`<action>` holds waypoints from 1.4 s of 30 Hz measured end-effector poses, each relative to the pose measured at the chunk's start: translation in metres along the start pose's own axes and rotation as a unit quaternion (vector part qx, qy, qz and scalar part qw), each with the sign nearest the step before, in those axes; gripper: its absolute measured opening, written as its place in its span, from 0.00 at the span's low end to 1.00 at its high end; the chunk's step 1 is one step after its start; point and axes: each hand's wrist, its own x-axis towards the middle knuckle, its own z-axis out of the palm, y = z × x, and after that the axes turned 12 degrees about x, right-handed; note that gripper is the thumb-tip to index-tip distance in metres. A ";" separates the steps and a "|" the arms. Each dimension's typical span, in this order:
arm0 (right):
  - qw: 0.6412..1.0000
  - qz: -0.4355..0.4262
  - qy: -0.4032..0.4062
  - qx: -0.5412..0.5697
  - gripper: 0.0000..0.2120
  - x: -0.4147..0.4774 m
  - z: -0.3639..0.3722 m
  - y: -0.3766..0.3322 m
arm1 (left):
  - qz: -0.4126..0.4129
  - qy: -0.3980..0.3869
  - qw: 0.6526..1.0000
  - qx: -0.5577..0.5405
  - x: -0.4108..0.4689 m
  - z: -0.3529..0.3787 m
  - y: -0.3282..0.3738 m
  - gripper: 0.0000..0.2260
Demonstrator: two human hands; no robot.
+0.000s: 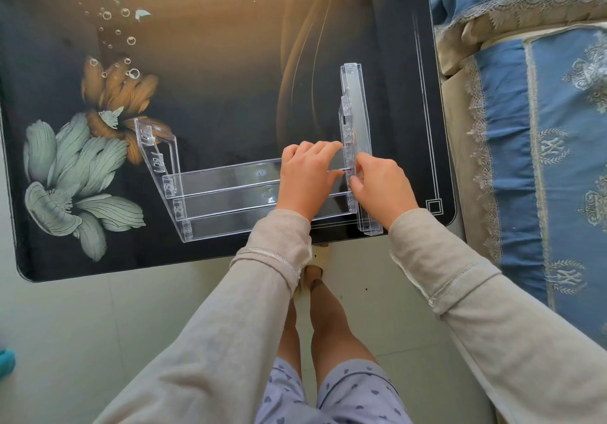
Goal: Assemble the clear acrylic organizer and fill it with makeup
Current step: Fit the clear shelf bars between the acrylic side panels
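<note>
A clear acrylic organizer [223, 193] stands on the black glass table [213, 78], near its front edge. Three stepped shelves run between a left side panel [154, 151] and a right side panel [348, 134]. My left hand [308, 177] grips the right end of the top shelf. My right hand [381, 183] pinches the right side panel where that shelf meets it. A long clear tray piece [359, 108] lies just outside the right panel. No makeup is in view.
The table top carries a printed flower and bubble pattern [85, 160]. A bed with blue and beige bedding [542, 128] runs along the table's right edge. My bare legs [315, 318] stand on the pale tiled floor below the table's front edge.
</note>
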 end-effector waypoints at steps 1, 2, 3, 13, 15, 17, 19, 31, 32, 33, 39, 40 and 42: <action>1.000 0.002 -0.001 0.004 0.06 0.000 0.000 0.000 | -0.001 0.000 1.000 0.000 0.000 0.000 0.001 0.17; 1.000 0.003 -0.001 0.007 0.05 0.000 0.000 0.000 | 0.000 0.000 1.000 0.002 -0.001 -0.001 0.001 0.17; 1.000 0.003 -0.002 0.006 0.04 -0.001 0.000 0.000 | 0.002 0.001 1.000 0.005 -0.001 -0.002 0.002 0.17; 0.968 0.079 0.140 0.195 0.07 -0.012 -0.004 0.030 | -0.010 0.010 0.988 0.151 -0.051 -0.007 -0.018 0.24; 0.958 0.114 0.145 0.219 0.09 -0.009 -0.002 0.032 | -0.041 0.021 0.983 0.178 -0.065 -0.005 -0.028 0.23; 0.959 0.121 0.126 0.222 0.14 -0.004 0.003 0.028 | -0.053 0.024 0.979 0.194 -0.072 -0.003 -0.037 0.23; 0.970 0.114 0.106 0.185 0.18 0.002 0.009 0.022 | -0.045 0.017 0.980 0.195 -0.074 0.000 -0.042 0.24; 0.953 0.145 0.205 0.170 0.08 0.011 0.008 0.021 | -0.026 -0.013 0.986 0.164 -0.064 0.009 -0.038 0.24; 0.948 0.149 0.216 0.181 0.09 0.011 0.006 0.021 | -0.028 -0.015 0.987 0.159 -0.063 0.009 -0.038 0.24; 0.943 0.155 0.225 0.191 0.09 0.010 0.003 0.021 | -0.029 -0.017 0.988 0.153 -0.063 0.008 -0.038 0.24; 0.914 0.143 0.226 0.307 0.13 0.003 -0.022 0.016 | -0.038 0.001 0.995 0.094 -0.069 -0.006 -0.040 0.23; 0.915 0.123 0.219 0.316 0.13 0.001 -0.028 0.013 | -0.051 0.019 0.995 0.079 -0.072 -0.011 -0.041 0.22; 0.923 0.076 0.200 0.320 0.15 -0.004 -0.036 0.004 | -0.087 0.071 0.992 0.050 -0.079 -0.021 -0.046 0.19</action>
